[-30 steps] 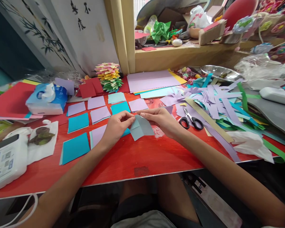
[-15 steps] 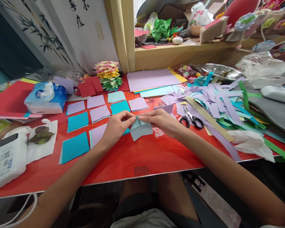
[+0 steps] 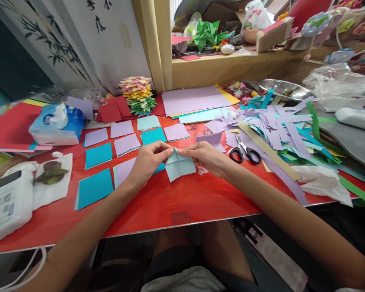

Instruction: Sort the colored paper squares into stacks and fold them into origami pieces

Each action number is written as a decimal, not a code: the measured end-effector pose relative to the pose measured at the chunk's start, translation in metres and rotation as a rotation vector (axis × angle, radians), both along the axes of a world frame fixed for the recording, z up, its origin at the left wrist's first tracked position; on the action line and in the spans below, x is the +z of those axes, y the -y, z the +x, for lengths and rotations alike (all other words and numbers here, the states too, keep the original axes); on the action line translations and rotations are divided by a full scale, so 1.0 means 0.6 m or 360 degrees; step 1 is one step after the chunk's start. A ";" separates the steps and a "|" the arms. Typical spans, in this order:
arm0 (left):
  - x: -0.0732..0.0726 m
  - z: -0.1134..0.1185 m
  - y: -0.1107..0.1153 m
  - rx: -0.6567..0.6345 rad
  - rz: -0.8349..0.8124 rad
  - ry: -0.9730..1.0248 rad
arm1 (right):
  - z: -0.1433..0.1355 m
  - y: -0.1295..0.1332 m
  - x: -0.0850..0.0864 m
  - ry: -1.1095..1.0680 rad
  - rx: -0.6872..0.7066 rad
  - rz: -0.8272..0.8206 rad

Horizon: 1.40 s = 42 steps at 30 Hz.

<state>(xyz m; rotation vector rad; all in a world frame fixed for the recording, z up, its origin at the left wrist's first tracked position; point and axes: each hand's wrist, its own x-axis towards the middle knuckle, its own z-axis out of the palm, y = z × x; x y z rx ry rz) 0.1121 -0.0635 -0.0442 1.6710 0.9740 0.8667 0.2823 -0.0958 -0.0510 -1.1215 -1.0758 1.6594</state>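
A pale blue-green paper piece (image 3: 180, 167), creased and partly folded, is pinched at its top between both my hands above the red table. My left hand (image 3: 153, 160) grips its upper left side with thumb and fingers. On its upper right side, my right hand (image 3: 205, 157) pinches with the thumb close to the left thumb. The paper's lower part hangs down and shows a middle crease. Just behind my right hand stands a folded lavender paper (image 3: 211, 140). Black-handled scissors (image 3: 246, 153) lie to the right of it.
Small stacks of teal (image 3: 95, 188) and lavender squares (image 3: 127, 144) cover the table's left half. Right of the scissors is a heap of paper strips (image 3: 276, 125). A tissue pack (image 3: 57, 125) and a layered folded-paper model (image 3: 138, 95) stand at the back left.
The lower part of the pale paper has opened out slightly and tilts a little differently. Both hands keep their pinch in nearly the same place.
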 end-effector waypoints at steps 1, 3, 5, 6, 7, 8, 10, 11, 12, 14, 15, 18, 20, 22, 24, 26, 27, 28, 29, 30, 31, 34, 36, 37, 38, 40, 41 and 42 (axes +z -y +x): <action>0.000 0.000 0.000 0.0003 -0.0004 0.0002 | 0.000 0.000 -0.001 -0.0006 0.0000 -0.0003; 0.000 0.000 0.000 0.0004 -0.0011 0.0002 | -0.001 0.000 -0.003 -0.0005 -0.0007 -0.0005; 0.000 0.000 0.000 -0.0001 -0.0017 0.0000 | -0.003 0.001 -0.004 0.0013 -0.0030 -0.0009; 0.000 0.000 0.000 -0.0002 -0.0018 -0.0001 | -0.004 0.002 -0.003 0.0018 -0.0046 -0.0010; -0.001 0.000 0.000 -0.0003 -0.0017 -0.0003 | -0.005 0.003 -0.002 0.0023 -0.0062 -0.0011; -0.001 0.000 0.000 -0.0003 -0.0016 -0.0004 | -0.006 0.004 -0.001 0.0029 -0.0077 -0.0010; -0.001 0.000 0.000 -0.0003 -0.0017 -0.0008 | -0.007 0.006 0.001 0.0041 -0.0092 -0.0003; 0.000 0.000 0.000 -0.0004 -0.0018 -0.0011 | -0.007 0.006 0.001 0.0043 -0.0091 0.0003; 0.000 0.001 0.000 -0.0004 -0.0018 -0.0015 | -0.007 0.007 0.001 0.0039 -0.0087 0.0010; 0.000 0.001 0.000 -0.0003 -0.0012 -0.0035 | -0.007 0.008 0.000 0.0010 -0.0081 0.0028; 0.001 0.000 -0.001 -0.0004 -0.0005 -0.0052 | -0.006 0.008 -0.001 -0.0003 -0.0078 0.0038; 0.002 -0.001 -0.001 -0.0024 0.0018 -0.0107 | -0.007 0.009 -0.003 0.0010 -0.0091 0.0064; 0.003 -0.002 -0.001 -0.0053 0.0030 -0.0133 | -0.007 0.008 -0.004 0.0065 -0.0105 0.0075; 0.005 -0.002 -0.001 -0.0082 0.0039 -0.0149 | -0.007 0.007 -0.006 0.0139 -0.0121 0.0080; 0.006 -0.002 0.000 -0.0095 0.0050 -0.0152 | -0.007 0.005 -0.008 0.0214 -0.0127 0.0085; 0.006 -0.001 0.000 -0.0088 0.0071 -0.0169 | -0.007 0.004 -0.011 0.0273 -0.0131 0.0104; 0.005 -0.001 -0.001 -0.0081 0.0083 -0.0187 | -0.007 0.003 -0.011 0.0296 -0.0127 0.0118; 0.005 -0.001 -0.001 -0.0076 0.0089 -0.0206 | -0.007 0.003 -0.012 0.0315 -0.0121 0.0133; 0.005 0.000 -0.001 -0.0074 0.0086 -0.0218 | -0.007 0.003 -0.011 0.0325 -0.0116 0.0146; 0.004 0.000 -0.002 -0.0075 0.0075 -0.0218 | -0.007 0.003 -0.011 0.0336 -0.0111 0.0154; 0.003 0.000 -0.002 -0.0076 0.0056 -0.0207 | -0.007 0.004 -0.011 0.0349 -0.0103 0.0159; 0.002 0.000 -0.004 -0.0079 -0.0018 -0.0144 | -0.007 0.004 -0.010 0.0416 -0.0076 0.0167; 0.002 -0.001 -0.005 -0.0079 -0.0045 -0.0125 | -0.007 0.004 -0.010 0.0469 -0.0055 0.0195; 0.001 -0.001 -0.005 -0.0077 -0.0048 -0.0124 | -0.006 0.003 -0.011 0.0488 -0.0046 0.0214; 0.001 -0.002 -0.004 -0.0074 -0.0046 -0.0125 | -0.006 0.003 -0.011 0.0510 -0.0038 0.0231; 0.000 -0.002 -0.003 -0.0061 -0.0036 -0.0128 | -0.005 0.003 -0.010 0.0558 -0.0017 0.0256; 0.000 -0.002 -0.003 -0.0057 -0.0036 -0.0122 | -0.005 0.004 -0.010 0.0585 -0.0008 0.0268; -0.001 -0.002 -0.002 -0.0055 -0.0040 -0.0113 | -0.005 0.004 -0.009 0.0611 0.0001 0.0286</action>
